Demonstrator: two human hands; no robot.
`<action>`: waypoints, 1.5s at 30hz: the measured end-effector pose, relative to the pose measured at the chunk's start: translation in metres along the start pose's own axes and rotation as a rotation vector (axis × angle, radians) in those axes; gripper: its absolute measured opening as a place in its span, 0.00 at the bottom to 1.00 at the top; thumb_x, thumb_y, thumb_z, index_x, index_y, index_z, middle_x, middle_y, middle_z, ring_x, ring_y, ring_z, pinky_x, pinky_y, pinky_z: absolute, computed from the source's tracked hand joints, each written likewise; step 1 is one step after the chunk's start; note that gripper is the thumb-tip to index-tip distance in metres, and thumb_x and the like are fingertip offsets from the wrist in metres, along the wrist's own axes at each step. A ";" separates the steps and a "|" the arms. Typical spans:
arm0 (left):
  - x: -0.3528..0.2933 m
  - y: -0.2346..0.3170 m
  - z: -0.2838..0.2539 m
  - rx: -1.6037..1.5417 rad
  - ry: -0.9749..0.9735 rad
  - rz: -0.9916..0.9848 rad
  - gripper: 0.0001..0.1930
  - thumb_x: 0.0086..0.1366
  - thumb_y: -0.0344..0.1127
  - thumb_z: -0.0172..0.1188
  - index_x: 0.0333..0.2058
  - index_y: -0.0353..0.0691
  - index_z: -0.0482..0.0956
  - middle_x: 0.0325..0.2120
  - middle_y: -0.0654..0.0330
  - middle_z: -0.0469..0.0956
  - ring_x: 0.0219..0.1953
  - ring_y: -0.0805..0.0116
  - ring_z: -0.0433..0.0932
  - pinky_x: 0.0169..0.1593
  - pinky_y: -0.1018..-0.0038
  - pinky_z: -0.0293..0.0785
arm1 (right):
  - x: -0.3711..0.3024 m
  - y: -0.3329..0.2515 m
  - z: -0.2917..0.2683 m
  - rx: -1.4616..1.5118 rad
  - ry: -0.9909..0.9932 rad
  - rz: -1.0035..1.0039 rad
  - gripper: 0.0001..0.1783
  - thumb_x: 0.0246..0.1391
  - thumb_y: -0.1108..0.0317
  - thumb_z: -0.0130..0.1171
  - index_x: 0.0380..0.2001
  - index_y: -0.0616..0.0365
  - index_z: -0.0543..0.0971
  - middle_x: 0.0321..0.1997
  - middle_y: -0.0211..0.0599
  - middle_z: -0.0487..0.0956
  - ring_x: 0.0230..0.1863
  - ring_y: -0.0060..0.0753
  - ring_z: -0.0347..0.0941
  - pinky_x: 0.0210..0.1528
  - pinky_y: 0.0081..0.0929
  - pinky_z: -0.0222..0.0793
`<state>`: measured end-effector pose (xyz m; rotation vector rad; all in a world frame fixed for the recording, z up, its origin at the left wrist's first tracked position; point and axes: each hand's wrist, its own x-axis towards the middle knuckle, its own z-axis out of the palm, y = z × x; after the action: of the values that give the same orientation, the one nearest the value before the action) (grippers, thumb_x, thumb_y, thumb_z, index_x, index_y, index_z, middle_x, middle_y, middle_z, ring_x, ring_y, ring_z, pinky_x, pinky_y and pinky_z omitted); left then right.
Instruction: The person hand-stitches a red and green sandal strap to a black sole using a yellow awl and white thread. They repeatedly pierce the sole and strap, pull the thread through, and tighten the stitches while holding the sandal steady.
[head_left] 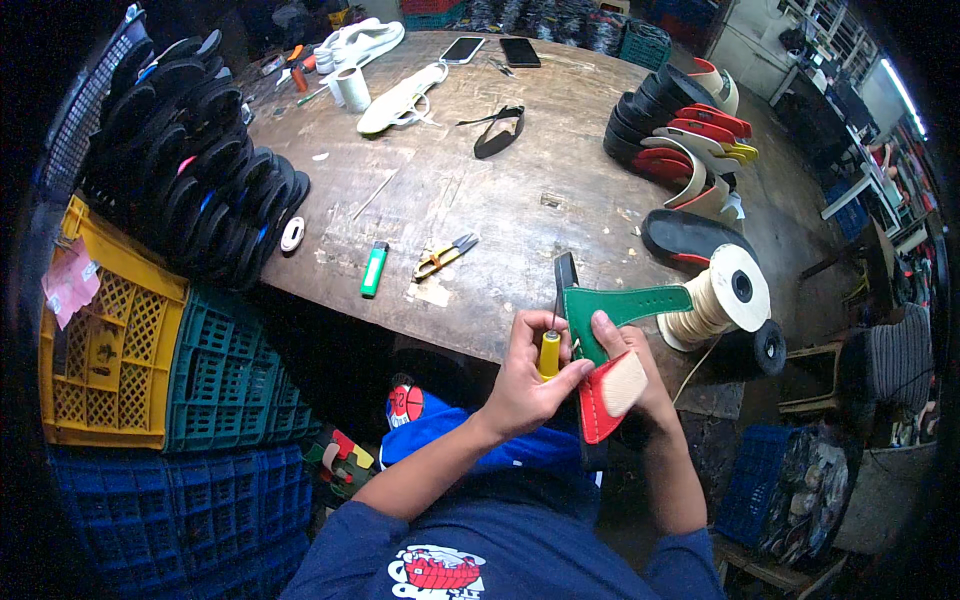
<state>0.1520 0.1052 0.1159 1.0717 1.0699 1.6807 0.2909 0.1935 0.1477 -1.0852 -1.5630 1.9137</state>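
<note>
My left hand (532,372) is closed around the yellow handle of an awl (549,356), whose thin metal shaft points up along a sandal's black sole (566,272). From the right, my right hand (645,372) grips this sandal, thumb pressed on its green strap (630,303). Below the thumb, a red strap (597,412) with a cream lining and a stitched edge folds outward. The sole is mostly hidden behind straps and hands. Just right of my right hand, a large spool of cream cord (700,300) stands on the table, with a strand hanging down from it.
On the wooden table (400,200) lie yellow thread snips (446,257), a green lighter (374,270), a black strap (499,132), white shoes (404,100) and two phones (519,52). Black soles (190,160) pile up left; strapped sandals (680,130) stack right. Crates (230,380) stand lower left.
</note>
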 end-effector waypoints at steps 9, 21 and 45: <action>0.004 0.027 -0.017 0.458 0.089 0.086 0.08 0.66 0.30 0.66 0.37 0.36 0.76 0.28 0.55 0.78 0.31 0.69 0.79 0.36 0.71 0.74 | -0.007 0.012 0.021 0.147 0.102 0.047 0.29 0.70 0.42 0.49 0.26 0.54 0.81 0.20 0.21 0.74 0.20 0.13 0.66 0.21 0.20 0.57; 0.021 0.040 -0.032 0.217 -0.032 -0.183 0.08 0.71 0.34 0.62 0.34 0.37 0.76 0.24 0.71 0.72 0.26 0.85 0.67 0.28 0.82 0.63 | 0.004 0.045 -0.002 0.085 0.018 -0.006 0.19 0.64 0.61 0.61 0.54 0.59 0.79 0.44 0.35 0.82 0.38 0.21 0.77 0.40 0.22 0.74; 0.040 0.052 -0.037 0.461 -0.154 -0.176 0.09 0.69 0.35 0.62 0.34 0.35 0.77 0.23 0.52 0.77 0.27 0.64 0.77 0.35 0.67 0.72 | 0.011 0.048 -0.016 -0.306 0.060 -0.596 0.20 0.57 0.62 0.65 0.49 0.63 0.80 0.45 0.43 0.85 0.45 0.32 0.82 0.47 0.33 0.77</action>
<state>0.0957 0.1211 0.1638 1.3260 1.4442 1.2182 0.3033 0.1985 0.0975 -0.6631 -1.9151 1.2652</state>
